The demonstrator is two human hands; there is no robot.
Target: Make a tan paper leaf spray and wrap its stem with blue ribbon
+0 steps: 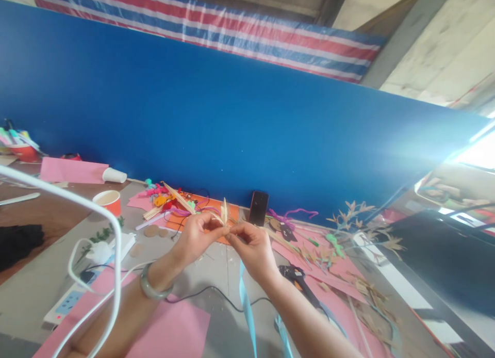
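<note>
My left hand (199,235) and my right hand (247,242) meet over the middle of the table, fingertips nearly touching. Between them rises a pale, straw-coloured dried-leaf flower (224,212) with pointed petals, pinched at its base by both hands. A thin dark stem (228,270) hangs straight down below the fingertips. Light blue ribbon (246,306) trails down beside my right hand; whether the fingers grip it is hidden. A similar finished-looking spray of pale leaf flowers (350,216) stands at the right.
A phone (258,208) leans against the blue partition (240,120). At the left are a paper cup (107,200), a power strip (69,301) and a white tube (116,255) close to my left arm. A black-handled tool (305,288), pink paper (181,327) and plant scraps lie around.
</note>
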